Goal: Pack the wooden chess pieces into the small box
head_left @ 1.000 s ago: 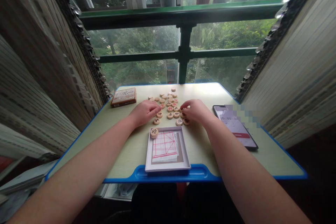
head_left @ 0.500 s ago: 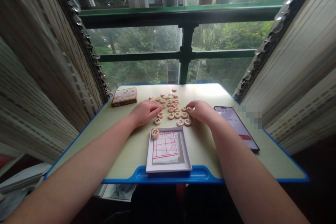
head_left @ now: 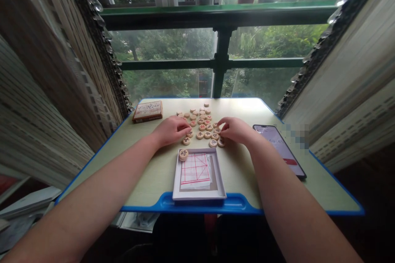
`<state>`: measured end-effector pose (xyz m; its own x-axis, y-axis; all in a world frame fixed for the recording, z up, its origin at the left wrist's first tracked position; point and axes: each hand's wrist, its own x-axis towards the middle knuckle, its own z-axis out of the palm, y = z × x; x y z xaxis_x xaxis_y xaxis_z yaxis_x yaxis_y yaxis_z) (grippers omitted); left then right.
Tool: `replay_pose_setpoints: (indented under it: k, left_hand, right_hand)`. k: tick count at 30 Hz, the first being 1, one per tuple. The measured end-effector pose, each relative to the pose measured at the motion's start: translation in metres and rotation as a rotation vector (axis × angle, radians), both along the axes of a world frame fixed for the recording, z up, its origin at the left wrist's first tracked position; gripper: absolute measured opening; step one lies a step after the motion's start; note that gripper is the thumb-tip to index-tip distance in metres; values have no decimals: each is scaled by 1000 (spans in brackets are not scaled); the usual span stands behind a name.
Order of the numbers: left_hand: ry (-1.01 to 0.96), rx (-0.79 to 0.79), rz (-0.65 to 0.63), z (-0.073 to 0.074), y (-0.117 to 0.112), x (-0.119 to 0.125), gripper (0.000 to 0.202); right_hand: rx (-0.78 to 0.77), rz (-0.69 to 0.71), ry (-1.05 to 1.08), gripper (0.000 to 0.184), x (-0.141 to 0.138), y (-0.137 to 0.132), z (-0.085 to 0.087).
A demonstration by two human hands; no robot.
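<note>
Several round wooden Chinese chess pieces [head_left: 202,127], marked in black or red characters, lie in a loose cluster on the table. At the cluster's left side, my left hand [head_left: 173,130] rests with its fingers extended, the tips against pieces there. Opposite it, my right hand [head_left: 236,130] touches the right-edge pieces, thumb and index finger apart. Neither hand grips a piece. Close to me stands a shallow white box tray [head_left: 220,176] holding a folded paper board [head_left: 194,170] with red lines. Stacked pieces [head_left: 183,155] sit in its far left corner, the top one showing a black character.
The box lid [head_left: 148,111] with printed characters lies at the far left of the table [head_left: 148,191]. A lit phone [head_left: 280,150] rests beside my right forearm. A blue rim with a groove [head_left: 237,203] edges the near side. Curtains [head_left: 101,49] flank the window.
My right hand has moved slightly left, and pieces by its fingers have shifted left into the cluster. My left hand stays nearly in place. The whole view has moved a little.
</note>
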<state>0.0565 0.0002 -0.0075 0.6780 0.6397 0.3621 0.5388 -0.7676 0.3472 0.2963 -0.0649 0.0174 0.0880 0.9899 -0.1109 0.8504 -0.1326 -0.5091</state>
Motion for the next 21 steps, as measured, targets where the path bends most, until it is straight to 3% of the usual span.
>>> replay_pose_setpoints:
  k: [13,21]
  left_hand:
    - [-97,26,21,0,-4,1,32]
    - [-137,-139,102,-8,5,-2,42]
  right_hand:
    - [20,15,-93,26,-6,3,2]
    - [122,35,-66,28,-5,-7,4]
